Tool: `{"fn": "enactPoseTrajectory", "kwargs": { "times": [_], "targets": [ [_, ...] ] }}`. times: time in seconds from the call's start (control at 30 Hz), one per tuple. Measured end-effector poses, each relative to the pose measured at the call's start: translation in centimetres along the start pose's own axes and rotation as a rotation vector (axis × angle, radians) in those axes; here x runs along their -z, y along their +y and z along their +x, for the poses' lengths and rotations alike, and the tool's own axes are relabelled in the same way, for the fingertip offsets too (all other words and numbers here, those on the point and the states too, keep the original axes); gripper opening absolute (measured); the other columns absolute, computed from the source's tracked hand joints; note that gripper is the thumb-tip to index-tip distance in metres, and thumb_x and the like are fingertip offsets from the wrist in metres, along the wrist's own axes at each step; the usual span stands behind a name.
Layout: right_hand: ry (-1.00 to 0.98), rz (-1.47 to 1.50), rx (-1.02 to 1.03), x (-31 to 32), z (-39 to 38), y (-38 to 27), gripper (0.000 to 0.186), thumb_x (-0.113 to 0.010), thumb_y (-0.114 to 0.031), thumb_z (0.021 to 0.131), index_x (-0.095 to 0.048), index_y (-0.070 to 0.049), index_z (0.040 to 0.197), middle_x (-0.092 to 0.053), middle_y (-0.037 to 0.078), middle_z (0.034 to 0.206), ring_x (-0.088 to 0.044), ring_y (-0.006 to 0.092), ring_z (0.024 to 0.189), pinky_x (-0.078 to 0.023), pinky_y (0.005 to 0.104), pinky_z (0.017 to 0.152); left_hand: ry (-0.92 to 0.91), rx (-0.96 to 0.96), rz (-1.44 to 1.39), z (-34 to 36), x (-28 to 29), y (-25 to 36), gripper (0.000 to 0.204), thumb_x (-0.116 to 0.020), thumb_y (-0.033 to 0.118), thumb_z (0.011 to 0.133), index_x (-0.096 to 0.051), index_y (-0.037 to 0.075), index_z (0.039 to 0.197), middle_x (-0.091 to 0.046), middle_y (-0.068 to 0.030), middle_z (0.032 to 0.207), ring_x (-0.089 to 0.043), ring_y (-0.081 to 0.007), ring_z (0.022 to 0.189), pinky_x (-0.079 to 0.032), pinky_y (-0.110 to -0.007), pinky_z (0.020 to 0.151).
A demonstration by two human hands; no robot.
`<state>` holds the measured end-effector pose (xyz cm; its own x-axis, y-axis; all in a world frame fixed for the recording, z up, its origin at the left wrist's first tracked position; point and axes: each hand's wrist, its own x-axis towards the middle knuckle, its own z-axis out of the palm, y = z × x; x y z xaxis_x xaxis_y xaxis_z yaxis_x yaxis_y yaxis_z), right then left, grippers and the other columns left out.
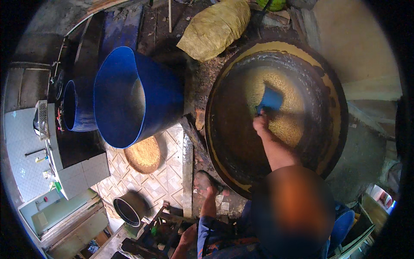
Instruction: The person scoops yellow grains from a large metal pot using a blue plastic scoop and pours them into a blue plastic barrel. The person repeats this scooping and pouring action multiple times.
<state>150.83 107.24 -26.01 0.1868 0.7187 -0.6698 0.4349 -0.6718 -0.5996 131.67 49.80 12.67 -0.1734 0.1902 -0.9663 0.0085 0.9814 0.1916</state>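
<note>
Scoop point(271, 98), blue, at two o'clock: right hand point(260, 122) clasps it over yellow kernels point(285, 130); left hand's hold I cannot tell.

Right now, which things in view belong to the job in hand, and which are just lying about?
Apparently part of the job:
- right hand, holding a blue, cup-shaped scoop
- pale yellow grains
- wide, round, dark vat containing them

Apparently just lying about:
- large, blue, round barrel
- bulging, yellowish sack
- dark, round bucket
- separate round heap of grains, perhaps related
</note>
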Motion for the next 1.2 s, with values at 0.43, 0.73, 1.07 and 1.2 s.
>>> {"fn": "enactPoseTrajectory", "kwargs": {
  "times": [0.43,0.73,1.07,1.2],
  "targets": [
    [-0.252,-0.25,0.102,-5.3,-14.0,-2.6,0.022,-0.054,-0.021,0.095,-0.055,-0.014,0.116,-0.054,0.004,0.084,-0.046,0.0153,0.062,-0.038,0.0311,0.053,0.025,-0.187,-0.063,0.8,1.9,-5.3,0.044,-0.055,0.021,0.098,-0.049,0.001,0.137,-0.057,-0.011,0.133,-0.053,-0.0163,0.122,-0.04,-0.03,0.103],
    [-0.649,0.427,-0.399,9.2,-27.0,-8.9,0.027,-0.061,-0.015,0.092,-0.049,-0.02,0.115,-0.048,-0.002,0.073,-0.036,0.0065,0.046,-0.029,0.0237,0.039,0.019,-0.365,0.806,3.1,2.5,-9.9,0.031,-0.044,0.023,0.096,-0.056,0.007,0.12,-0.061,-0.0212,0.118,-0.059,-0.031,0.114,-0.051,-0.041,0.089],
    [-0.705,0.65,-0.197,19.0,-42.7,-15.2,0.012,-0.062,-0.015,0.094,-0.051,-0.017,0.097,-0.051,-0.002,0.075,-0.038,0.005,0.045,-0.027,0.0208,0.038,0.187,-0.771,0.543,3.4,3.9,-9.8,0.035,-0.045,0.011,0.093,-0.053,0.001,0.126,-0.057,-0.0229,0.127,-0.06,-0.0351,0.109,-0.051,-0.038,0.092],
    [-0.711,0.59,-0.09,21.5,-48.0,-18.2,0.013,-0.062,-0.013,0.094,-0.052,-0.016,0.101,-0.052,-0.001,0.076,-0.039,0.0052,0.046,-0.028,0.0208,0.039,0.131,-0.682,0.095,2.7,4.3,-10.1,0.04,-0.05,0.02,0.095,-0.053,0.001,0.131,-0.06,-0.0188,0.125,-0.061,-0.0285,0.108,-0.05,-0.037,0.091]
  ]
}}
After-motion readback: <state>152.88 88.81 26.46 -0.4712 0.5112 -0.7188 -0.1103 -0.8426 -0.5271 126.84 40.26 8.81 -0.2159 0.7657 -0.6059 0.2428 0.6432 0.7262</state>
